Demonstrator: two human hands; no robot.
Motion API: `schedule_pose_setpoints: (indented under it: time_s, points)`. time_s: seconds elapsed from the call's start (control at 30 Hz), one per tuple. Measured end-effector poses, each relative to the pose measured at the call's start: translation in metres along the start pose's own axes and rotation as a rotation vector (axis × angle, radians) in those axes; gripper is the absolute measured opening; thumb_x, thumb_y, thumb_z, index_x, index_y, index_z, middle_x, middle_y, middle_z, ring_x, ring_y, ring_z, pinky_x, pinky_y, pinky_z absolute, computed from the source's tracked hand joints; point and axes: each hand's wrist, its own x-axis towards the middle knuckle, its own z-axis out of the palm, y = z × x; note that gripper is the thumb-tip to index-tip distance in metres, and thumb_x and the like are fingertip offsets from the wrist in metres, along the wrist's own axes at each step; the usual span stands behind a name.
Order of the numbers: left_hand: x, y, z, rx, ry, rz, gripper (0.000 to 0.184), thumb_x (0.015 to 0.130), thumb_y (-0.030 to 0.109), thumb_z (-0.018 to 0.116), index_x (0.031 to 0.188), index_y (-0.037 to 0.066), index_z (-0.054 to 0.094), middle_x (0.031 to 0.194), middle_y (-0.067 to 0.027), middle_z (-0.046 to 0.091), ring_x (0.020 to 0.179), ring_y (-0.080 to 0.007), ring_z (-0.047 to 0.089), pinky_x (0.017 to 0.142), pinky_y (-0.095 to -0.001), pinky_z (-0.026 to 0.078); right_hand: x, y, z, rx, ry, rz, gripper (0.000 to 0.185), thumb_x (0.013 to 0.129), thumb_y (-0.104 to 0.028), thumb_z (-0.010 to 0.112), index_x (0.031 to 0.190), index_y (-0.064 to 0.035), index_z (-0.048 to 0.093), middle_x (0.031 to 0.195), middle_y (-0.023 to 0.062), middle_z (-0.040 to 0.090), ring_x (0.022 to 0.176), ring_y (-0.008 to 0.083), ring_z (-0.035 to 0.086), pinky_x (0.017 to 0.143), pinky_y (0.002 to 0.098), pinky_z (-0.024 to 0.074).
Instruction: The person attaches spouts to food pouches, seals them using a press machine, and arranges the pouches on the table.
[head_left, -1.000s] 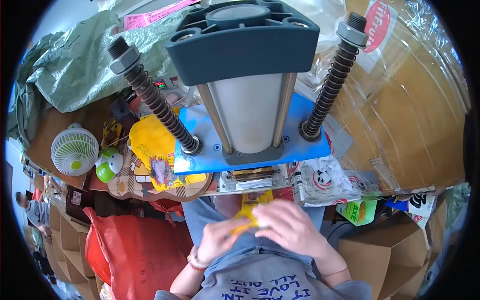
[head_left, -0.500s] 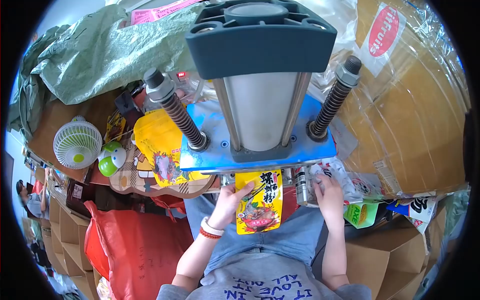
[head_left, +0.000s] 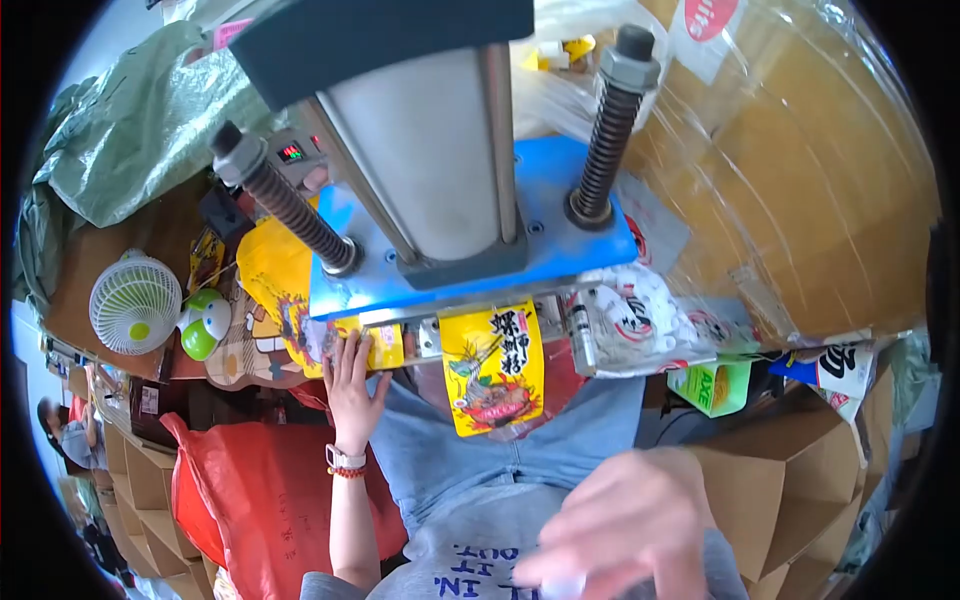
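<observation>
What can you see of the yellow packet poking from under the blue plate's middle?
The yellow packet looks like a flat plastic pouch. Large dark characters run down its upper right, beside a colourful picture with red near the bottom. Its far end is hidden under the blue plate; the rest sticks out in front. Neither the left hand nor the right hand touches it. Clamping can't be judged.

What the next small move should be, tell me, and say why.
Probably pinch the flat yellow printed plastic pouch at the left with the left hand: its spread fingers lie over that pouch's near edge. The second yellow printed plastic pouch sticks out from beneath the blue rectangular plate, and the blurred right hand is away from both.
</observation>
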Motion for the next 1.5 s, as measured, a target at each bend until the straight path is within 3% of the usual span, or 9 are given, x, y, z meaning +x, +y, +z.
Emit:
schedule_pose_setpoints:
  time_s: [0.27,0.43,0.6,0.67,0.87,1.0,1.13,1.33,1.5]
  points:
    - [-0.003,-0.004,0.007,0.039,0.063,0.016,0.058,0.09,0.023,0.07,0.144,0.012,0.05,0.154,-0.0114,0.044,0.145,-0.0319,0.036,0.12,-0.0498,0.022,0.013,0.0,0.022,0.085,0.023,-0.213,0.067,0.075,0.001,0.076,0.125,-0.0418,0.063,0.087,0.0114,0.062,0.052,0.0108,0.051,0.041,0.0202,0.0397]
    - [-0.003,-0.006,-0.005,-0.05,0.166,0.083,0.051,0.072,-0.005,0.067,0.122,0.008,0.067,0.127,-0.0088,0.067,0.124,-0.03,0.059,0.108,-0.0458,0.044,-0.017,0.012,0.014,0.275,0.182,0.024,0.026,0.083,-0.014,0.079,0.103,0.0012,0.071,0.099,0.0189,0.071,0.083,0.0296,0.072,0.072,0.0348,0.0602]
    - [-0.005,0.005,-0.016,-0.107,0.186,0.063,0.05,0.068,-0.007,0.063,0.114,0.008,0.071,0.12,-0.008,0.07,0.117,-0.028,0.064,0.097,-0.0397,0.052,-0.113,0.104,0.047,0.16,0.533,0.647,0.037,0.077,-0.005,0.082,0.112,-0.0037,0.071,0.109,0.0129,0.072,0.101,0.0263,0.067,0.082,0.0327,0.0576]
    - [-0.009,0.008,-0.024,-0.219,0.173,0.01,0.041,0.071,-0.007,0.065,0.108,0.009,0.074,0.109,-0.008,0.074,0.103,-0.0269,0.07,0.088,-0.0384,0.056,-0.128,0.114,0.059,-0.457,0.335,0.525,0.035,0.074,-0.005,0.083,0.108,-0.0039,0.073,0.105,0.0111,0.073,0.096,0.0253,0.066,0.078,0.0338,0.0557]
    - [-0.016,0.081,-0.077,-0.394,0.211,0.135,0.032,0.067,-0.01,0.067,0.095,0.004,0.074,0.098,-0.009,0.076,0.097,-0.0272,0.073,0.084,-0.0363,0.057,-0.09,0.065,0.047,-0.855,0.469,0.289,0.041,0.065,-0.008,0.088,0.103,-0.0009,0.073,0.103,0.0114,0.072,0.09,0.0258,0.067,0.077,0.0347,0.0575]
    - [-0.016,0.11,-0.093,-0.393,0.15,0.346,0.042,0.063,-0.008,0.064,0.101,0.007,0.074,0.102,-0.0051,0.076,0.097,-0.0227,0.072,0.083,-0.0328,0.059,-0.07,0.077,0.035,-0.822,-0.047,0.166,0.037,0.073,-0.007,0.084,0.108,-0.0028,0.074,0.11,0.0075,0.072,0.095,0.0237,0.068,0.084,0.0352,0.058]
    - [-0.015,0.107,-0.102,-0.757,-0.074,0.413,0.037,0.074,0.001,0.071,0.111,0.005,0.073,0.101,-0.0079,0.076,0.088,-0.0235,0.075,0.074,-0.0321,0.06,-0.07,0.073,0.033,-0.588,0.155,0.136,0.04,0.07,-0.016,0.088,0.106,-0.0053,0.075,0.104,0.006,0.074,0.094,0.0229,0.068,0.085,0.0359,0.0553]
    - [0.001,0.12,-0.007,-1.358,-0.367,-0.508,0.028,0.094,0.023,0.073,0.105,-0.003,0.074,0.094,-0.0036,0.075,0.08,-0.0076,0.066,0.07,-0.0241,0.053,-0.087,0.091,0.013,-0.827,0.48,0.587,0.055,0.075,-0.013,0.085,0.125,-0.0025,0.063,0.12,0.0148,0.066,0.11,0.0321,0.062,0.095,0.0407,0.0488]
    - [0.044,0.119,0.001,-1.783,-0.395,-0.7,0.027,0.094,0.015,0.071,0.109,-0.007,0.069,0.102,-0.0086,0.074,0.087,-0.0116,0.069,0.078,-0.0261,0.054,-0.107,0.091,-0.021,-1.206,0.603,0.75,0.03,0.09,-0.01,0.068,0.118,-0.0011,0.063,0.112,0.0184,0.065,0.106,0.036,0.06,0.094,0.0422,0.0472]
